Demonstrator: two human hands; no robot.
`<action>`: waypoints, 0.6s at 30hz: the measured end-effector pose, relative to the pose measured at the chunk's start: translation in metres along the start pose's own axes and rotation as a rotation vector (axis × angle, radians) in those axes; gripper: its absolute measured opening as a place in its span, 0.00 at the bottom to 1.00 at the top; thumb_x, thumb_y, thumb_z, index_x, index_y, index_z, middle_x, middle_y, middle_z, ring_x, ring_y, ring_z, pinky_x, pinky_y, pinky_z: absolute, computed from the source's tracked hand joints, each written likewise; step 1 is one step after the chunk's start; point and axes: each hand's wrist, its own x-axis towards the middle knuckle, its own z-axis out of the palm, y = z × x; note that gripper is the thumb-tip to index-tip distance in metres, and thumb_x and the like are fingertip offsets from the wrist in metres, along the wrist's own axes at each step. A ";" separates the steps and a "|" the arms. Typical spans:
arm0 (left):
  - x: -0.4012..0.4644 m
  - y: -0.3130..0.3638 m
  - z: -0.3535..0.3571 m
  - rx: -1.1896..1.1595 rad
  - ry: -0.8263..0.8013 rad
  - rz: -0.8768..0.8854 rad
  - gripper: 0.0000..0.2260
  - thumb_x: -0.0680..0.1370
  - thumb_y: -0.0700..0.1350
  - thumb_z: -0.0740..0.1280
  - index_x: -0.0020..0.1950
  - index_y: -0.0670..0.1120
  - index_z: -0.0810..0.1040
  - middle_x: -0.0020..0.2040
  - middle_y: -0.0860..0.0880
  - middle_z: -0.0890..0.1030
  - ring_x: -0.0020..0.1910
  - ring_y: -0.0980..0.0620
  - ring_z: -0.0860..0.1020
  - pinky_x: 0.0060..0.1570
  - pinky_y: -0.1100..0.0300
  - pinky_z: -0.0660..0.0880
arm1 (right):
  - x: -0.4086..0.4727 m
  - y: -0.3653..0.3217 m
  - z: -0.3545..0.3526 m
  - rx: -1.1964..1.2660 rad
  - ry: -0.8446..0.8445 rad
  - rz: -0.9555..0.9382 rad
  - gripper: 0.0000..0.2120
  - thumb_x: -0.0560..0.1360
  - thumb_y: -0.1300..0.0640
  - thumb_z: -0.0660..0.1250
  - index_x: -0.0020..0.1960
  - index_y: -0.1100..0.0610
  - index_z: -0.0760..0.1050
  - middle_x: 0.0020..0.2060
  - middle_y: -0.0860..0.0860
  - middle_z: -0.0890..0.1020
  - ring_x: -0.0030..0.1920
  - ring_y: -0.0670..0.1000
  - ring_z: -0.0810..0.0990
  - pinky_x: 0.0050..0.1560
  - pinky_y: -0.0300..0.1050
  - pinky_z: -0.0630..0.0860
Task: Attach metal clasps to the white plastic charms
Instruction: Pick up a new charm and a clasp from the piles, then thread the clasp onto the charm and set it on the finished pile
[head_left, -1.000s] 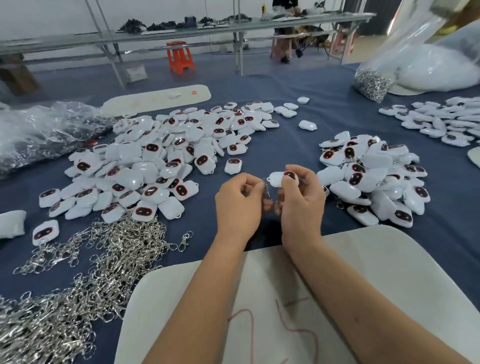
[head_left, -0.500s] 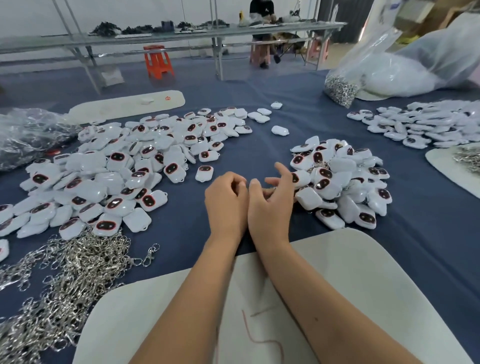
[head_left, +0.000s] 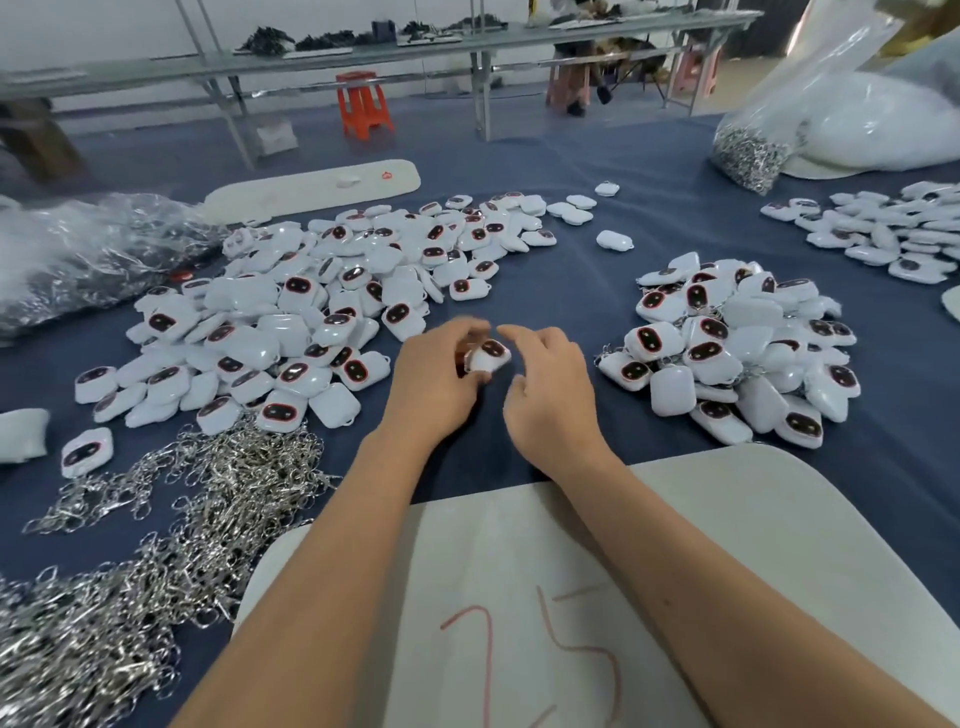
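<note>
Fresh charm (head_left: 488, 355) now in left hand (head_left: 434, 379)

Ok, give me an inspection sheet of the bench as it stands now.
Surface: dark blue cloth table, cream oval board marked 25 at the near edge.
Job's things: white plastic charm with a dark face between the hands; loose charm pile left; second charm pile right; silver metal clasp heap near left.
Clutter: crumpled clear plastic bags; clear bag of clasps.
Grippers: left hand grips the charm; right hand open beside it.
Cables: nothing seen.
Surroundings: orange plastic stool, long metal benches.
</note>
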 end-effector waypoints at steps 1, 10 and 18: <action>-0.005 0.000 -0.004 -0.162 -0.026 -0.035 0.29 0.73 0.33 0.75 0.70 0.52 0.76 0.65 0.57 0.79 0.55 0.59 0.82 0.59 0.60 0.80 | 0.000 -0.001 0.001 -0.061 -0.043 -0.045 0.25 0.79 0.65 0.61 0.74 0.53 0.73 0.65 0.54 0.74 0.62 0.57 0.69 0.60 0.52 0.72; -0.056 -0.027 -0.072 -0.326 0.232 -0.137 0.13 0.77 0.31 0.67 0.49 0.48 0.84 0.47 0.54 0.86 0.37 0.54 0.84 0.36 0.63 0.77 | -0.003 -0.017 0.009 -0.330 -0.191 -0.177 0.15 0.85 0.46 0.61 0.56 0.56 0.79 0.51 0.53 0.74 0.55 0.55 0.69 0.54 0.52 0.73; -0.074 -0.045 -0.089 -0.342 0.402 -0.208 0.06 0.78 0.38 0.68 0.46 0.47 0.84 0.44 0.50 0.86 0.34 0.53 0.78 0.40 0.57 0.78 | -0.010 -0.076 0.037 -0.126 -0.522 -0.306 0.12 0.81 0.46 0.67 0.53 0.55 0.73 0.48 0.51 0.81 0.51 0.54 0.75 0.52 0.52 0.72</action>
